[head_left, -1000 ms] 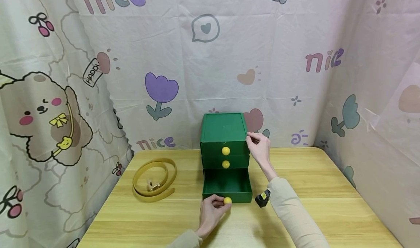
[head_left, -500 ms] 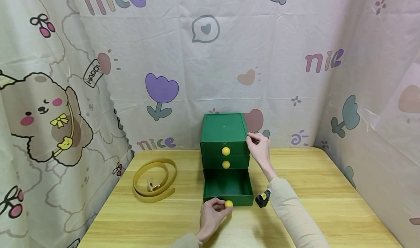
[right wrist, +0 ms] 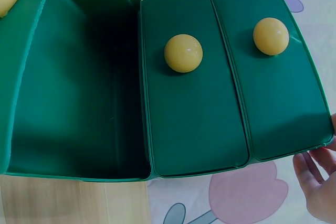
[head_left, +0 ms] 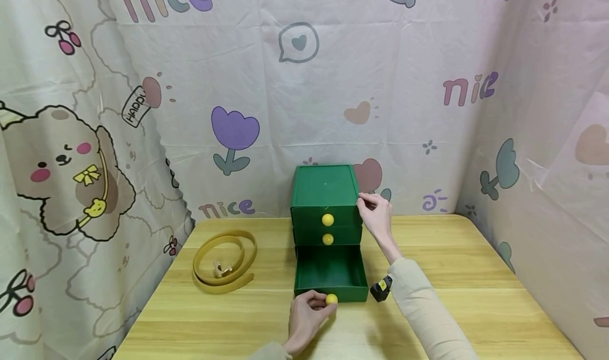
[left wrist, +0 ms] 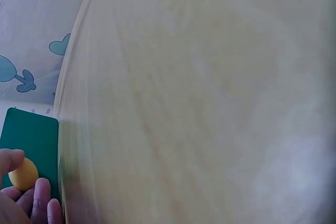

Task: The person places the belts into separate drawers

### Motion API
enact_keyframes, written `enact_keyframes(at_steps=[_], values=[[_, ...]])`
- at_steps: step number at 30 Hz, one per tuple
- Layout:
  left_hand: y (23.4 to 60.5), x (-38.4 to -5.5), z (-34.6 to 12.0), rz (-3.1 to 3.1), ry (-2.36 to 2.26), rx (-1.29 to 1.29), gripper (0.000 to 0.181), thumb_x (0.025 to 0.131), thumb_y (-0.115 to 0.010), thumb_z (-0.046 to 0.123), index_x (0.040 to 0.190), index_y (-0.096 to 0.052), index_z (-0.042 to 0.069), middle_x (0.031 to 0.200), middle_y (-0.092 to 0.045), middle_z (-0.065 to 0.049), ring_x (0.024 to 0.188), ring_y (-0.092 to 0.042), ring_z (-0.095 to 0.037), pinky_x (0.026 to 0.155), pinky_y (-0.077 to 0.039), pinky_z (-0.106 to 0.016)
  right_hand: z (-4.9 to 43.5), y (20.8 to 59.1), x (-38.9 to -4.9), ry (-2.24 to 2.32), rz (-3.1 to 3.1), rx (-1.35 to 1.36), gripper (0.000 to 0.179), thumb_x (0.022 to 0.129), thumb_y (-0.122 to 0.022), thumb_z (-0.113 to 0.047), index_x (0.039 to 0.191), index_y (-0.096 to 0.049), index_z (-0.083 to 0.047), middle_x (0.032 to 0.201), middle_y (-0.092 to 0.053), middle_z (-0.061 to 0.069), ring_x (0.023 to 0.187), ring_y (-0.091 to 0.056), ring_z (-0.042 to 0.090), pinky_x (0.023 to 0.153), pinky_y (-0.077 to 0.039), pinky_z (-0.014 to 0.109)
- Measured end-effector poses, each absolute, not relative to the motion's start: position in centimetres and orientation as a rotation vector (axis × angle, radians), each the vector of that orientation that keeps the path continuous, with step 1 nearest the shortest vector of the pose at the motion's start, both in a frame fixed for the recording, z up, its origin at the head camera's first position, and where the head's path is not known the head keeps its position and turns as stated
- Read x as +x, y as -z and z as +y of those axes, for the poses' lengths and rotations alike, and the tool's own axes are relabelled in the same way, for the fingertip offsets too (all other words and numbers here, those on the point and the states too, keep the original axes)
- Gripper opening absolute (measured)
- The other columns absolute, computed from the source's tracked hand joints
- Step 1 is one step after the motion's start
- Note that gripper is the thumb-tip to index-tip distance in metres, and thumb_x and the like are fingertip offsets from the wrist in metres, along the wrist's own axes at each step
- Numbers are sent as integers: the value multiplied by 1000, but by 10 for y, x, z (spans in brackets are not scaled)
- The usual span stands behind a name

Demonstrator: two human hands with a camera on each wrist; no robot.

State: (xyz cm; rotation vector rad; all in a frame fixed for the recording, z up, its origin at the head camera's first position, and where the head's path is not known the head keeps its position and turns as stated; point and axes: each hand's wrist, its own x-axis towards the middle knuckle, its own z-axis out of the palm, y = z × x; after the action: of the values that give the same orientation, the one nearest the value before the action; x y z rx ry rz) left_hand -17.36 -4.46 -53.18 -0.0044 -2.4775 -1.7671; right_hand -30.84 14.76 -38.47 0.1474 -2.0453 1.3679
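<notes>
A green drawer cabinet (head_left: 325, 185) with round yellow knobs stands at the back of the table. Its bottom drawer (head_left: 331, 271) is pulled out; the two drawers above are closed. Between thumb and fingers my left hand (head_left: 306, 320) pinches the bottom drawer's yellow knob (head_left: 331, 300), which also shows in the left wrist view, the knob (left wrist: 24, 174) lying by the fingertips. My right hand (head_left: 377, 212) grips the cabinet's upper right front corner; in the right wrist view the fingers of that hand (right wrist: 320, 174) are at the corner. The drawer's inside (right wrist: 73, 103) holds nothing visible.
Left of the cabinet lies a coiled yellow belt (head_left: 202, 275) with a metal buckle (head_left: 221, 269). A small black and yellow tape measure (head_left: 381, 288) sits right of the drawer, close to the right sleeve. Patterned curtains (head_left: 333, 85) stand behind and at the sides.
The bottom drawer has slid a little further out toward me, with my left hand moving along on its knob. My right hand has stayed at the cabinet's corner.
</notes>
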Motion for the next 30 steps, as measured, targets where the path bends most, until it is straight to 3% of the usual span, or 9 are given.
enact_keyframes(at_steps=[16,30], values=[[531,-167,-45,-2478,1793,-7,27,60,-80,34,76,-68,17,69,-69,4,59,-62,-3,53,-49,-16,147,383,-306,-1378,-2040,142,20,81,-61,-13,97,-70,-6,91,-67,8,76,-63,19,64,-47,9],[528,-164,-46,-2569,1668,56,24,58,-80,40,74,-68,25,66,-68,11,56,-60,0,54,-48,-17,147,383,-306,-1371,-2045,152,21,81,-61,-15,98,-70,-7,90,-67,6,76,-63,18,64,-47,9]])
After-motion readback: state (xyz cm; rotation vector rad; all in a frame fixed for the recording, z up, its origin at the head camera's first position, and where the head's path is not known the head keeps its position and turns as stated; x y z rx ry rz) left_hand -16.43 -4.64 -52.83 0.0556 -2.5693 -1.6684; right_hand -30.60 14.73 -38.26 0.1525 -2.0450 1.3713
